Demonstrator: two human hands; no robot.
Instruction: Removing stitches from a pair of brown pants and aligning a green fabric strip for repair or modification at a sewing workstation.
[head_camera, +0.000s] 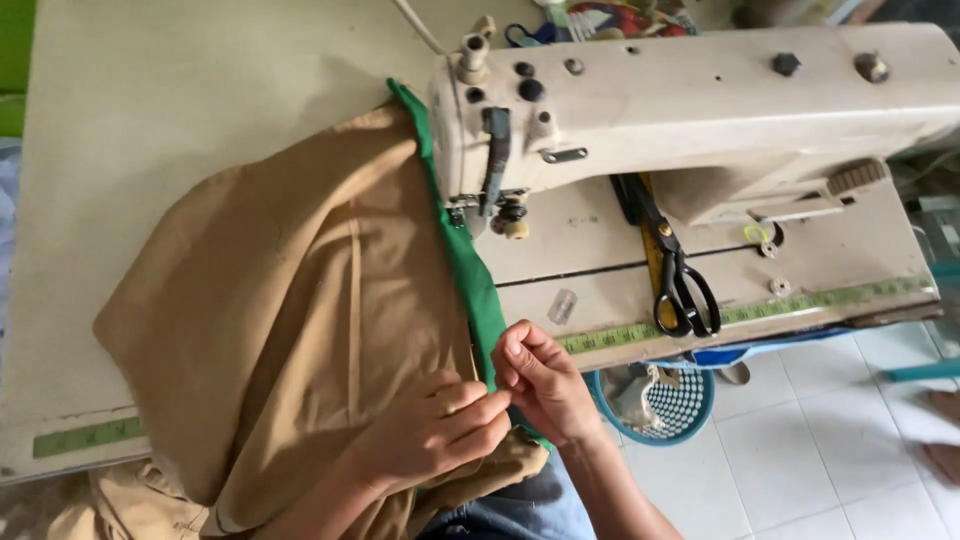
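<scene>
A tan fabric (290, 310) lies spread over the sewing table, with a green fabric strip (462, 250) along its right edge that runs up under the needle area of a cream sewing machine (700, 90). My left hand (430, 430) pinches the tan cloth next to the green strip at the table's front edge. My right hand (540, 385) pinches the green strip's lower end, its fingertips touching those of the left hand.
Black-handled scissors (680, 280) lie on the machine bed beside a yellow ruler. A green measuring tape (800, 300) runs along the table's front edge. A blue perforated basket (660, 405) stands on the white tiled floor below.
</scene>
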